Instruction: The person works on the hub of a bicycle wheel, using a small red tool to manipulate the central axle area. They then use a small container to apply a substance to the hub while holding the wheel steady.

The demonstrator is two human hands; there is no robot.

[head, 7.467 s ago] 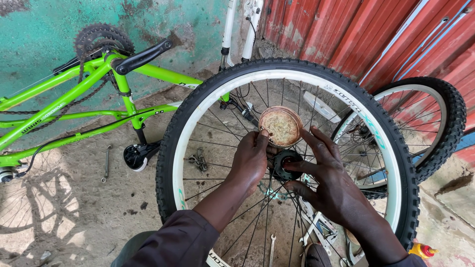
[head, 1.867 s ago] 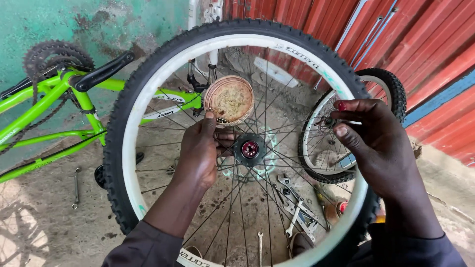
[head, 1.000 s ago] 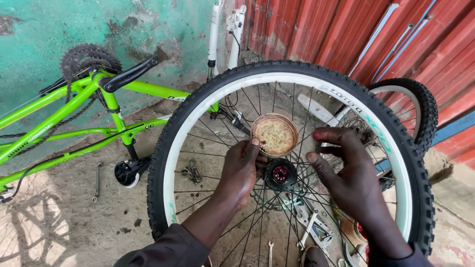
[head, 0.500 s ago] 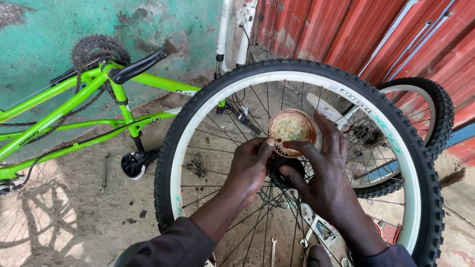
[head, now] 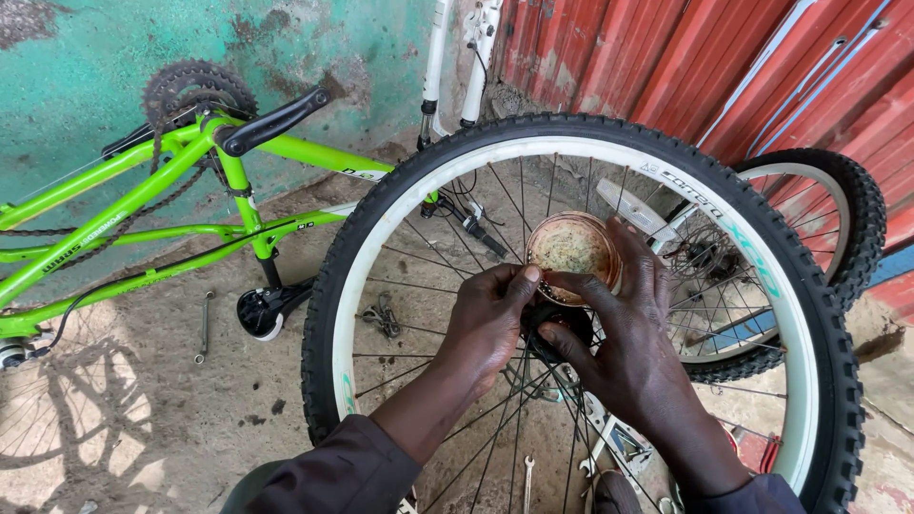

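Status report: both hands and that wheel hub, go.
Left hand and right hand pinching at the hub of the upright wheel. Round grease tin just above. Spokes crowd the fingers.

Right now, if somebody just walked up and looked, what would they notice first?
The big bicycle wheel fills the middle, black knobbly tyre around a white rim. Both hands meet at its hub: the left hand and the right hand, just below a small round tin. To the left, a bright green bike frame lies upside down against the teal wall.
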